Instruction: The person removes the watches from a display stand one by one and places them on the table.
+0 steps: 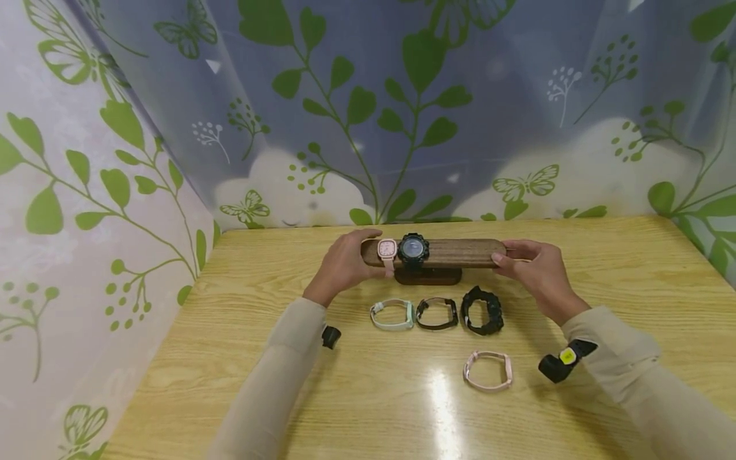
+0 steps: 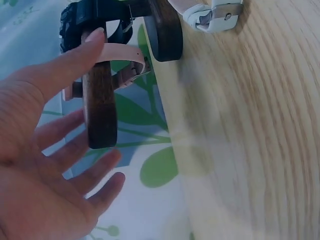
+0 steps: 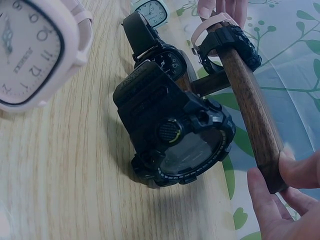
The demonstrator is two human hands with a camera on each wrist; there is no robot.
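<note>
A dark wooden watch stand (image 1: 466,253) has a pink square watch (image 1: 388,249) and a chunky black digital watch (image 1: 413,249) strapped round the left part of its bar. At the bar's left end, my left hand (image 1: 344,263) has its thumb on the pink strap in front and its fingers behind. My right hand (image 1: 543,271) pinches the right end between thumb and fingers. Before the stand lie a mint watch (image 1: 393,315), a slim black watch (image 1: 437,314) and another chunky black watch (image 1: 482,311). Closer to me is a second pink watch (image 1: 487,371).
The wooden table (image 1: 374,415) ends at a patterned curtain (image 1: 368,128) behind the stand. More leaf-print cloth (image 1: 86,211) hangs along the left side. The stand's base (image 1: 428,276) sits close behind the row of watches.
</note>
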